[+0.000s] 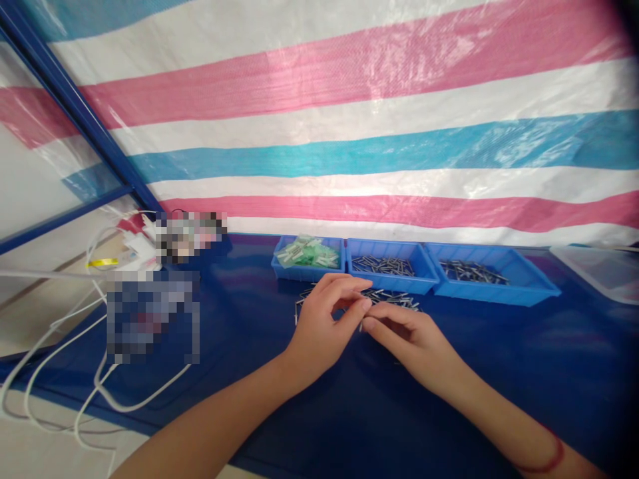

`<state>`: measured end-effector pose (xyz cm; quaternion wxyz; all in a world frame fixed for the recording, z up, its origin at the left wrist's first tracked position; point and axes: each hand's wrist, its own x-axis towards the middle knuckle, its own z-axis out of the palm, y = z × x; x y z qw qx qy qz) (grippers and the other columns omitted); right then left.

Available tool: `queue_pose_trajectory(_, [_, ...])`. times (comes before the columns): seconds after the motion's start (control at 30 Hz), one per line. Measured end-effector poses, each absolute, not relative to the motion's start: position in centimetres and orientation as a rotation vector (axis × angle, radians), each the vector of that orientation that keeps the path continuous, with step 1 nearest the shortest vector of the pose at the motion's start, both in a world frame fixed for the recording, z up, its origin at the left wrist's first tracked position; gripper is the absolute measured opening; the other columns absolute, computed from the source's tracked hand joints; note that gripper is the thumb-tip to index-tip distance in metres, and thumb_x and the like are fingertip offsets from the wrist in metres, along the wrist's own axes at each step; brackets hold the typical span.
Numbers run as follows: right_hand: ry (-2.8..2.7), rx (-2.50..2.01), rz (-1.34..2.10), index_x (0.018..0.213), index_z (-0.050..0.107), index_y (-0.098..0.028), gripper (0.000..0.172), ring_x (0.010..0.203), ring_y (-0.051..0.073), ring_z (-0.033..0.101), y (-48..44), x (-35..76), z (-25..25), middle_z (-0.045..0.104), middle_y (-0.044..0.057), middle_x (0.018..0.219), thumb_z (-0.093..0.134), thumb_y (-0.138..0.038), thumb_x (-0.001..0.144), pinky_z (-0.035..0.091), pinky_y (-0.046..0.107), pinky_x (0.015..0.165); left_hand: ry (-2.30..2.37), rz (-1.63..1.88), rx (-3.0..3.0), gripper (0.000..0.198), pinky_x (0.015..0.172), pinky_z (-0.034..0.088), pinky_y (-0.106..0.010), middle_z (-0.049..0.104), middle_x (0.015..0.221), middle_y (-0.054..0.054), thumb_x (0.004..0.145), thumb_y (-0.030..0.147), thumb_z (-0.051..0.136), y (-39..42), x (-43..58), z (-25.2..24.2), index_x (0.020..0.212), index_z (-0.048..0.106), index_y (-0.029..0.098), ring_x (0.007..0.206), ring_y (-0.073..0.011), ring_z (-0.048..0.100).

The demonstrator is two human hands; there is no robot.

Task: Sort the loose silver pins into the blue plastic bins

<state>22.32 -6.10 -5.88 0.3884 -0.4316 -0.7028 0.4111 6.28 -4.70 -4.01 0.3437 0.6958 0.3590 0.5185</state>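
Observation:
My left hand (324, 318) and my right hand (410, 336) meet over the blue table, thumbs and fingers pinched together at the tips. What they hold between them is mostly hidden; a small pale, thin end (361, 326) shows just below the fingertips, and I cannot tell whether it is held. Behind and partly under the hands lies a loose pile of short metal pins (397, 299) on the table. Just beyond stand a blue bin of more metal pins (384, 265), another with similar pins (474, 271), and a blue bin with pale green plastic pieces (309, 253).
White cables (100, 386) loop over the left end of the blue table (239, 392). Blurred-out items (152, 316) sit there too. A clear plastic container (599, 269) stands at the back right. A striped tarp (319, 156) hangs behind, with a blue metal frame (74, 120) at left.

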Motion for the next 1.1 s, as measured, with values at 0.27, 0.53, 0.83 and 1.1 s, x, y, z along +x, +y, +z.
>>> queue_pose_trajectory(0.27, [-1.766, -1.177, 0.975, 0.090, 0.067, -0.019, 0.025, 0.071, 0.014, 0.052, -6.0, 22.6, -5.7, 0.061, 0.002, 0.079, 0.053, -0.040, 0.088, 0.042, 0.027, 0.065, 1.075, 1.080, 1.860, 0.015, 0.070, 0.048, -0.024, 0.064, 0.091, -0.003, 0.083, 0.027, 0.063, -4.6, 6.0, -3.4, 0.094, 0.065, 0.016, 0.081, -0.0134, 0.060])
queue_pose_trajectory(0.53, [-1.771, -1.051, 1.098, 0.101, 0.064, -0.020, 0.024, 0.086, 0.016, 0.058, -6.2, 22.7, -5.1, 0.064, 0.004, 0.095, 0.051, -0.037, 0.090, 0.046, 0.028, 0.078, 1.025, 1.133, 1.921, 0.010, 0.069, 0.043, -0.024, 0.064, 0.084, -0.002, 0.085, 0.024, 0.060, -4.7, 6.0, -2.9, 0.083, 0.065, 0.016, 0.079, -0.0131, 0.057])
queue_pose_trajectory(0.83, [-1.526, -1.066, 1.143, 0.085, 0.067, -0.020, 0.020, 0.078, 0.017, 0.063, -5.8, 22.7, -4.9, 0.069, 0.004, 0.086, 0.064, -0.039, 0.080, 0.052, 0.028, 0.070, 1.005, 1.212, 1.933, 0.011, 0.069, 0.046, -0.025, 0.064, 0.085, -0.004, 0.086, 0.024, 0.058, -4.5, 6.0, -2.8, 0.087, 0.067, 0.018, 0.077, -0.0135, 0.058])
queue_pose_trajectory(1.1, [-1.352, -1.119, 1.061, 0.084, 0.068, -0.021, 0.021, 0.066, 0.013, 0.062, -5.5, 23.7, -5.0, 0.067, 0.001, 0.075, 0.072, -0.038, 0.073, 0.052, 0.025, 0.061, 1.066, 1.133, 1.942, 0.011, 0.068, 0.046, -0.023, 0.063, 0.088, -0.003, 0.088, 0.025, 0.054, -4.1, 5.8, -3.3, 0.091, 0.062, 0.017, 0.078, -0.0131, 0.058])
